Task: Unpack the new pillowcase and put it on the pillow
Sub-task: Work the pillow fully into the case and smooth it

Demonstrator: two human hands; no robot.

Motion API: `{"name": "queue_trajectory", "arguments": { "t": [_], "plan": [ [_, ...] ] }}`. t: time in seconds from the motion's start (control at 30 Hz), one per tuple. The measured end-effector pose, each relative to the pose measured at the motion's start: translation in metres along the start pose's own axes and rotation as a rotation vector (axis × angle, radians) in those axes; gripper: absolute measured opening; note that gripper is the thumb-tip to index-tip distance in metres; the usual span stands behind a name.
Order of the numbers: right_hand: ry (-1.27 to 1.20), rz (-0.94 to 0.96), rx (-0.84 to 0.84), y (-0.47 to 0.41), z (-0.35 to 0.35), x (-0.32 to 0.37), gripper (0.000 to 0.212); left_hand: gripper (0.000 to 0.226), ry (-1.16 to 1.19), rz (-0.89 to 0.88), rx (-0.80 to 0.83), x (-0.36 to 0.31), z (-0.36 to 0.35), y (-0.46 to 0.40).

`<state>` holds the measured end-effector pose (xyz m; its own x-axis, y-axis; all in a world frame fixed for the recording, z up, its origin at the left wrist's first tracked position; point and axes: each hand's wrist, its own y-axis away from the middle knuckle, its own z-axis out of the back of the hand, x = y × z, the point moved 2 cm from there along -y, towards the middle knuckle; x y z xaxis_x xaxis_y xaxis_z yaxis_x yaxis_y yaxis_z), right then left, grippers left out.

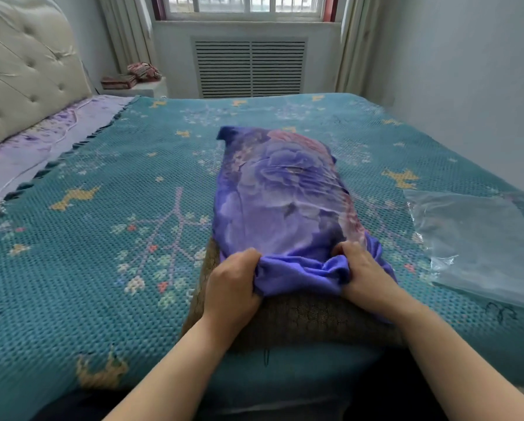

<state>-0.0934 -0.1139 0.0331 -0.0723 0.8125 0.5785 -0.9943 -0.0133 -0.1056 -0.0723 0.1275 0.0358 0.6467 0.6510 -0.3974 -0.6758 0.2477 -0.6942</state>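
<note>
Two bare hands clutch the near edge of the purple floral pillowcase (282, 196), which lies in the middle of the bed, running from near to far. The left hand (232, 287) is closed into a fist, fingers curled over a bunched fold of the plain purple hem at the left side of the opening. The right hand (365, 275) is likewise closed tight, its knuckles up, pinching the gathered cloth at the right side. Between the two fists the hem sags in thick wrinkles.

Most of the pillow (309, 320) is already inside the case; only its near end shows, a brownish, woven-looking surface just under and nearer than the hands, reaching to the near edge of the bed. The filled part of the case looks smooth and rounded, with a dark corner sticking out at the far left.

Beneath everything lies a teal knitted bedspread (109, 208) with small flower patterns. To the right, apart from the pillow, a clear plastic bag (479, 238) lies flat on the spread.
</note>
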Motion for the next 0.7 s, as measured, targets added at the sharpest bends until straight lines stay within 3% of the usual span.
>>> {"name": "queue_trajectory", "arguments": {
  "t": [0.1,0.17,0.2,0.27,0.3,0.37,0.43,0.57,0.63,0.7],
  "plan": [
    [0.035,0.052,-0.314,0.005,-0.003,-0.008,0.04,0.008,-0.151,0.013,0.134,0.011,-0.008,0.015],
    [-0.094,-0.015,-0.43,0.003,0.007,-0.002,0.037,0.016,-0.198,0.059,0.183,0.017,-0.013,0.013],
    [-0.197,-0.049,-0.398,-0.001,0.013,0.007,0.034,0.022,-0.241,0.068,0.21,0.02,-0.014,0.01],
    [-0.346,-0.05,-0.172,-0.011,0.023,0.029,0.021,0.032,-0.31,0.097,0.244,0.027,-0.013,0.008],
    [-0.306,-0.032,-0.008,-0.015,0.026,0.04,0.017,0.033,-0.312,0.123,0.24,0.033,-0.011,0.01],
    [-0.127,-0.055,0.241,-0.017,0.025,0.042,0.031,0.035,-0.236,0.237,0.211,0.045,-0.003,0.013],
    [-0.002,-0.107,0.261,-0.011,0.023,0.026,0.034,0.03,-0.151,0.267,0.153,0.05,0.002,0.016],
    [0.12,-0.066,-0.173,0.02,0.022,0.003,0.023,0.032,-0.058,-0.067,0.032,0.038,0.005,0.032],
    [0.108,0.083,-0.37,0.037,0.021,0.008,0.041,0.034,-0.026,-0.108,-0.005,0.038,0.011,0.043],
    [0.143,0.273,-0.505,0.049,0.016,0.014,0.045,0.034,0.006,-0.066,-0.037,0.041,0.02,0.052]
  ]
}}
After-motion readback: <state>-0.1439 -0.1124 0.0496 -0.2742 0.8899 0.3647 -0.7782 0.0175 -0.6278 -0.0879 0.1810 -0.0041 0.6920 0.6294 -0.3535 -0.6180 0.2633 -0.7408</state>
